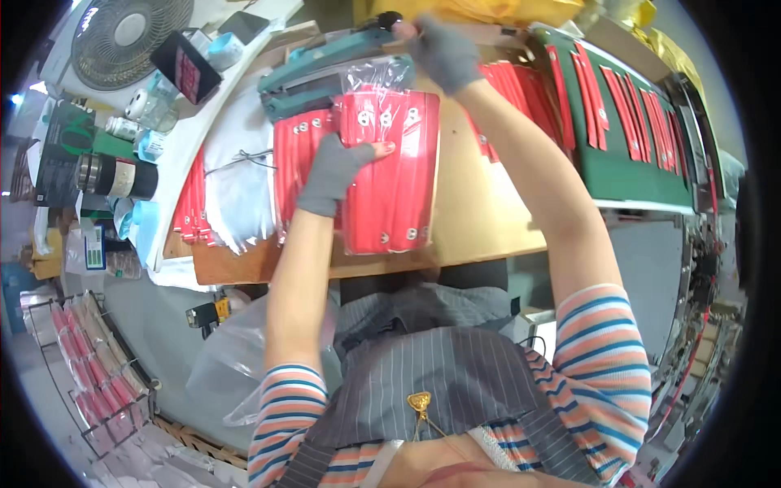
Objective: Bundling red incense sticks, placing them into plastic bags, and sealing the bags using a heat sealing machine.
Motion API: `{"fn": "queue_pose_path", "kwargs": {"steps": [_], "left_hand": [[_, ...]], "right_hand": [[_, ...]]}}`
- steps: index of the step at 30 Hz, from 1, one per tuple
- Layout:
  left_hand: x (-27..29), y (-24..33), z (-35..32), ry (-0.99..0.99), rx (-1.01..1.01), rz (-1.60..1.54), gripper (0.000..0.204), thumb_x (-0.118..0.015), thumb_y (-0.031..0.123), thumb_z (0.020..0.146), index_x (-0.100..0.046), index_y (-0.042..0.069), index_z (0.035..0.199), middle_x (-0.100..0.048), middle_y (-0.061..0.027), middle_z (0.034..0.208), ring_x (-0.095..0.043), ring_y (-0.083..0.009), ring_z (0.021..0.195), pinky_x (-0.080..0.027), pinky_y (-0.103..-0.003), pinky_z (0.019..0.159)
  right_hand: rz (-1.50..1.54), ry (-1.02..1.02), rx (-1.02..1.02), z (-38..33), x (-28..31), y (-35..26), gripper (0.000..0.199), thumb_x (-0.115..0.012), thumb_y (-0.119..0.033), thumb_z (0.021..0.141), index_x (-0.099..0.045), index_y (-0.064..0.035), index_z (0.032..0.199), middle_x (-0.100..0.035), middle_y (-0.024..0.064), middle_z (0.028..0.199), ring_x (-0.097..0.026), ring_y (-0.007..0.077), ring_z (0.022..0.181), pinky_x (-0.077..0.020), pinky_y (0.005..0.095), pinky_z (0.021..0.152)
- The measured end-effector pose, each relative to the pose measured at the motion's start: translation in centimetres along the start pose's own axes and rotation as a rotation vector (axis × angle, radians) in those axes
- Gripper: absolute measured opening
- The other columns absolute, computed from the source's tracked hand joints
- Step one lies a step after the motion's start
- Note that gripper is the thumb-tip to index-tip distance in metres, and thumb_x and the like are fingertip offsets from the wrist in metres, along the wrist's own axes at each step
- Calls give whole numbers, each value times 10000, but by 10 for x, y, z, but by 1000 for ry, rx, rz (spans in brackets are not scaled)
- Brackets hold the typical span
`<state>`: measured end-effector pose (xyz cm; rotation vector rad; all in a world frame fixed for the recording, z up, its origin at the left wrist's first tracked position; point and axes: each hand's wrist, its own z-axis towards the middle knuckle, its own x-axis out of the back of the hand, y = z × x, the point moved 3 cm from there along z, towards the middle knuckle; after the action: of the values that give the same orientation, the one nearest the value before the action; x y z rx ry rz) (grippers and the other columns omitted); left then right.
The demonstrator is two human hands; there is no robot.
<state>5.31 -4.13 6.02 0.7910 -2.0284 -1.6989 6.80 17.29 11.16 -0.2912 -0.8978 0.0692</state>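
Surface (488, 210): brown, it bore the work below. Sealer (325, 55): long and green, it stood aslant at the far side. Pack (390, 191): clear plastic with red strips inside, it lay nearer the wearer, its unfilled end against the sealer. Left hand (332, 172): grey-gloved, thumb on the pack, other fingers hidden, apparently pinching its left edge. Right hand (446, 55): gloved alike, at the black knob (390, 19); through blur I could not tell whether its fingers gripped. Step, as judged: sealing the pack's end; next called for a steady left hold and firm downward pressure.
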Motion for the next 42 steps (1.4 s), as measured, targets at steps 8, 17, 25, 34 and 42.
{"fn": "queue_pose_path", "kwargs": {"steps": [8, 17, 25, 34, 42], "left_hand": [[71, -41, 63, 199, 320, -312, 461, -787, 211, 697, -632, 19, 1086, -644, -95, 1059, -607, -191, 976, -460, -318, 891], [82, -52, 71, 225, 277, -100, 569, -807, 333, 642, -641, -64, 1014, -665, -108, 937, -630, -179, 827, -480, -303, 763], [86, -55, 76, 248, 276, -72, 528, -786, 339, 668, -650, -34, 1016, -658, -108, 973, -621, -178, 853, -475, -323, 777], [73, 9, -36, 313, -19, 121, 379, -754, 184, 739, -635, 5, 1052, -667, -67, 958, -629, -148, 845, -504, -301, 758], [33, 40, -196, 715, -371, 155, 294, -745, 100, 733, -649, -16, 986, -676, -65, 891, -618, -126, 772, -497, -284, 723]], "right_hand": [[110, -60, -221, 87, -17, -36, 365, -533, -468, 851, -655, -126, 892, -670, 121, 825, -646, 317, 763, -500, 416, 689], [-116, -50, -242, 36, -90, 28, 209, -549, -282, 805, -614, -85, 787, -638, 139, 804, -621, 344, 729, -490, 449, 647], [-67, -134, -356, 31, -91, 28, 254, -540, -357, 832, -616, -122, 892, -645, 114, 885, -622, 326, 819, -493, 423, 719], [-40, -171, -478, -147, -94, -33, 855, -737, -367, 714, -335, 49, 1343, -458, 328, 1256, -494, 375, 1160, -468, 396, 885], [1405, -398, -946, -134, -2, -57, 299, -706, -114, 712, -631, -1, 977, -648, 72, 836, -635, 166, 701, -520, 295, 610]]}}
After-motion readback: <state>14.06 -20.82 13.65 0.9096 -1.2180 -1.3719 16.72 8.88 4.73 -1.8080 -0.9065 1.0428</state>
